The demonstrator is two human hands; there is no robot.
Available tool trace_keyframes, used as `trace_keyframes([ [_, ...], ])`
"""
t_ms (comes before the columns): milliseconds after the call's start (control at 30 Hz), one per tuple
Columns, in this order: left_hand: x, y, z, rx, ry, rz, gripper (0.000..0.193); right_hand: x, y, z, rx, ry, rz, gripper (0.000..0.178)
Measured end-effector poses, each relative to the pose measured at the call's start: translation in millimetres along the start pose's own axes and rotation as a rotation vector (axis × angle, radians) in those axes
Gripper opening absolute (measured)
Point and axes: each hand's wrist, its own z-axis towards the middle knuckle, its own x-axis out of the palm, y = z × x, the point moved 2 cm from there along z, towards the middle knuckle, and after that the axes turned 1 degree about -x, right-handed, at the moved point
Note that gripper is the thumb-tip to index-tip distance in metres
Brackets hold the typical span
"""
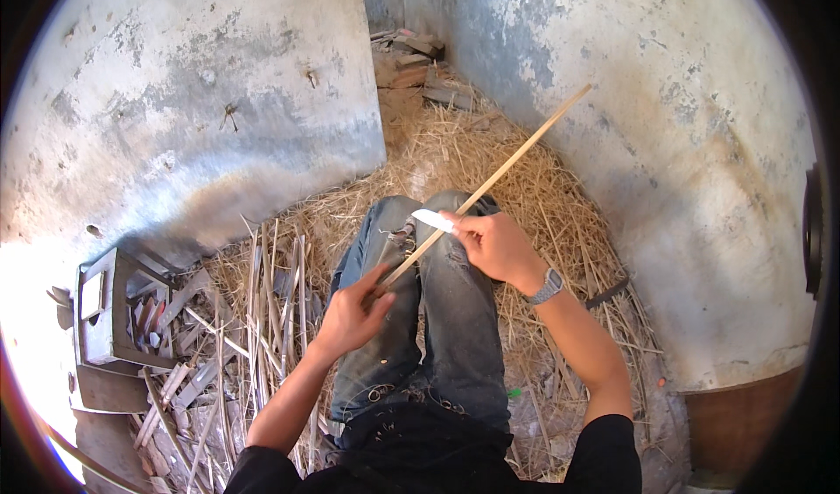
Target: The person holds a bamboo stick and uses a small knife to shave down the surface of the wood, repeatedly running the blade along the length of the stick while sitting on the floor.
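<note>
A long, pale strip of split bamboo or wood [527, 148] slants across my lap, its far end up to the right. My left hand [357, 315] is closed around its near lower end, above my left thigh. A knife [430, 220] with a bright, pale blade is in my right hand [499, 247], its blade lying across the strip over my knees and pointing left. The fingers of my right hand hide the handle. Small curled shavings [409, 236] cling to my worn jeans [385, 363] near the left knee.
Straw-like shavings [569, 231] cover the floor around my legs. Several long strips [262, 310] lie to the left, beside a battered box-like frame [109, 319] holding scraps. Peeling walls [691, 170] enclose both sides. Bricks [411, 70] are piled in the far corner.
</note>
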Motion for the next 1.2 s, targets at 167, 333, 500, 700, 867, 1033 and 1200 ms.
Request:
trace_keyframes([
  [167,-36.0,46.7,-44.5,-0.003,0.002,0.034,0.031,-24.2,-67.2,16.8,0.085,-0.209,-0.020,0.033],
  [333,-21.8,44.5,-35.8,0.093,0.025,-0.051,0.030,-53.6,-99.6,30.4,0.056,-0.704,-0.019,0.036],
  [500,-3.5,27.6,-12.4,-0.163,0.117,-0.262,0.030,11.3,-37.1,-1.3,-0.235,-0.246,-0.153,0.052],
  [700,14.5,27.3,3.4,-0.292,0.230,-0.577,0.031,-12.5,-85.3,7.2,-0.106,-0.383,-0.223,0.041],
  [867,23.9,13.2,17.7,-0.438,0.296,-0.836,0.033,10.8,-36.7,-12.0,-0.292,-0.309,-0.209,0.032],
  [1033,29.3,22.3,16.0,-0.507,0.350,-0.942,0.034,-6.5,-47.4,-4.3,-0.191,-0.249,-0.251,0.037],
  [1200,27.5,18.2,19.6,-0.484,0.359,-0.945,0.035,3.6,-43.2,-9.0,-0.205,-0.228,-0.115,0.046],
])
